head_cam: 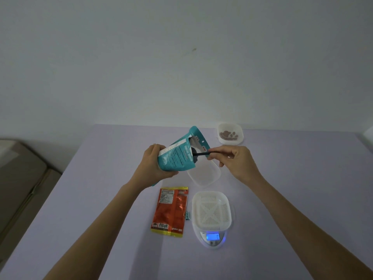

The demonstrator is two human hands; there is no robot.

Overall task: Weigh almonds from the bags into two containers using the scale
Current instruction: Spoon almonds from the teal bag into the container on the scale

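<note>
My left hand [154, 162] grips a teal almond bag [177, 156], tilted with its torn-open mouth toward the right. My right hand [235, 158] pinches the handle of a black spoon [201, 154] whose bowl is inside the bag's mouth. Under the bag lies a clear white container [205, 174], partly hidden by it. A white slotted basket [211, 211] sits on the white scale [213, 238], whose blue display is lit. An orange bag [171, 211] lies flat to the left of the scale. At the far right stands a small white container [230, 133] with brown almonds in it.
The lilac table [101, 219] ends at a pale wall behind. A beige piece of furniture [18, 178] stands off the table's left edge. A white object [367, 136] pokes in at the right edge.
</note>
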